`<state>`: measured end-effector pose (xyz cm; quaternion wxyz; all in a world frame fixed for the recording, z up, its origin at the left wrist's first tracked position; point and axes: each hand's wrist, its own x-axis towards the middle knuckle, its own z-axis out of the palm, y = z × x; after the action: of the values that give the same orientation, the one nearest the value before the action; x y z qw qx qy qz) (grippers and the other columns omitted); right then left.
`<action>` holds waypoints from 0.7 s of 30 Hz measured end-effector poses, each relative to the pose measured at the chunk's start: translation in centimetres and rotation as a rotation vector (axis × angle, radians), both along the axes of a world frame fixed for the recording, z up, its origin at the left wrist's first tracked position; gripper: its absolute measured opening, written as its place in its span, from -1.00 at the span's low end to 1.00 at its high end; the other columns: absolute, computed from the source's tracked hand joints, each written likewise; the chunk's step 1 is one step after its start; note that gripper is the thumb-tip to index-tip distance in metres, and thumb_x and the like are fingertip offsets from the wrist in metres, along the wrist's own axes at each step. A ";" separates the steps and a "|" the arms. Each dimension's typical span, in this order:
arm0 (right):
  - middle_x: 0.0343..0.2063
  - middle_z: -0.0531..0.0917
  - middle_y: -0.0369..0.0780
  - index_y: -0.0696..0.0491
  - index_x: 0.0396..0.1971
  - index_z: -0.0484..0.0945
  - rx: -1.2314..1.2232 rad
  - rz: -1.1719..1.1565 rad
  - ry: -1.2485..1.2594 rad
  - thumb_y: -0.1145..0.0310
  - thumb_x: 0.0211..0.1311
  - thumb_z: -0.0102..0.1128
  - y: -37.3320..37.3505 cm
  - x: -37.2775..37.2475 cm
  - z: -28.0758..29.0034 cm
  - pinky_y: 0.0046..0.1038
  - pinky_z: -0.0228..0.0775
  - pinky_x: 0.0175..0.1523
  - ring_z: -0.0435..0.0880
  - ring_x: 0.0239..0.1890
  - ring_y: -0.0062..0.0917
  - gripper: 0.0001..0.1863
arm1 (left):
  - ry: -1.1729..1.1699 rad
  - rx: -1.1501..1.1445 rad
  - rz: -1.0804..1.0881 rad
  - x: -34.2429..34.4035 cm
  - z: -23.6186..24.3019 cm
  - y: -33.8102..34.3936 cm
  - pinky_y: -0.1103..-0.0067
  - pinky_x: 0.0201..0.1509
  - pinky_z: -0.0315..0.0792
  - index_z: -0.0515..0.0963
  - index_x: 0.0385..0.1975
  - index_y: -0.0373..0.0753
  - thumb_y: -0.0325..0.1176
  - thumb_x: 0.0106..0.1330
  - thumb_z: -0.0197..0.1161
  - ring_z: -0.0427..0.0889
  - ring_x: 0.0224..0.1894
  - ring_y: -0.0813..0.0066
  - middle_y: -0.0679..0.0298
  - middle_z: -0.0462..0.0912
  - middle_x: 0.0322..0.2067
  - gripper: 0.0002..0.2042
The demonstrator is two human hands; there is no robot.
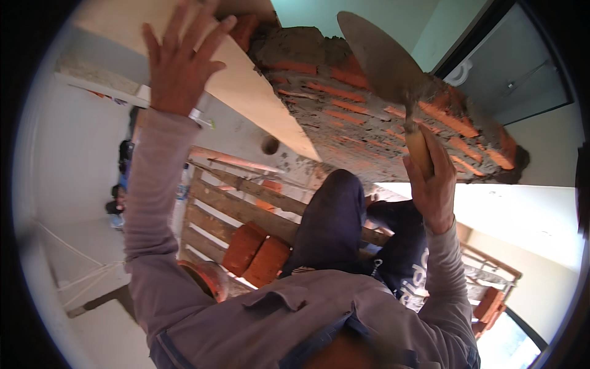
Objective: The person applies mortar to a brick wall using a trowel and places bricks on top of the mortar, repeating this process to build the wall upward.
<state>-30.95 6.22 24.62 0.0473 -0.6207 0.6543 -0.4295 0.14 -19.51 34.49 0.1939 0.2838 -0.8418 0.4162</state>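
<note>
My right hand (435, 190) grips the wooden handle of a mason's trowel (384, 61). Its broad blade points up and away, over the top of a brick wall (344, 114) with rough grey joints. Grey mortar (289, 49) lies along the wall's far upper end. My left hand (179, 77) is raised at the upper left, fingers spread and nothing in it. It is nearest to a pale flat board (258, 107) along the wall's left side; whether it touches the board I cannot tell. An orange brick (244, 31) shows beyond the board.
Below me is a slatted wooden platform (212, 203), with two orange bricks (246, 247) beside my leg. An orange-red bucket (215, 280) stands left of my body. More bricks (488, 305) are at the lower right. A dark-framed glass pane (516, 80) is at the upper right.
</note>
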 end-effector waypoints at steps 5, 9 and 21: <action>-0.29 0.58 0.00 0.22 0.05 0.43 0.245 0.044 -0.426 0.44 0.09 0.22 5.4 2.0 -7.6 -0.28 0.46 -0.18 0.62 -0.31 -0.13 -0.52 | -0.295 -0.060 0.145 -0.6 3.1 -3.5 -0.12 0.38 -0.16 0.59 -0.08 0.19 0.08 0.03 0.29 0.04 0.42 0.20 0.64 0.23 0.35 -0.59; -0.33 0.54 -0.02 0.18 -0.12 0.39 0.421 0.098 -0.460 0.44 0.10 0.26 9.5 3.7 -13.5 -0.18 0.40 -0.28 0.56 -0.37 -0.04 -0.64 | -0.274 -0.098 -0.006 -1.4 3.2 -3.8 0.01 0.45 -0.28 0.60 -0.43 0.10 0.15 0.11 0.24 0.09 0.34 0.09 0.66 0.46 0.19 -0.71; -0.44 0.58 -0.05 0.18 0.11 0.39 0.321 0.190 -0.315 0.47 0.06 0.26 5.2 -0.2 -7.6 -0.23 0.47 -0.46 0.62 -0.54 -0.12 -0.45 | -0.123 -0.087 -0.087 -2.6 2.7 -3.8 0.06 0.48 -0.40 0.58 -0.53 0.07 0.17 0.16 0.20 0.11 0.37 0.17 0.50 0.48 0.18 -0.68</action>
<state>-31.15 11.39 17.02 0.2869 -0.5894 0.6373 -0.4052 -2.49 -23.30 37.16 0.1717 0.2123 -0.8448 0.4601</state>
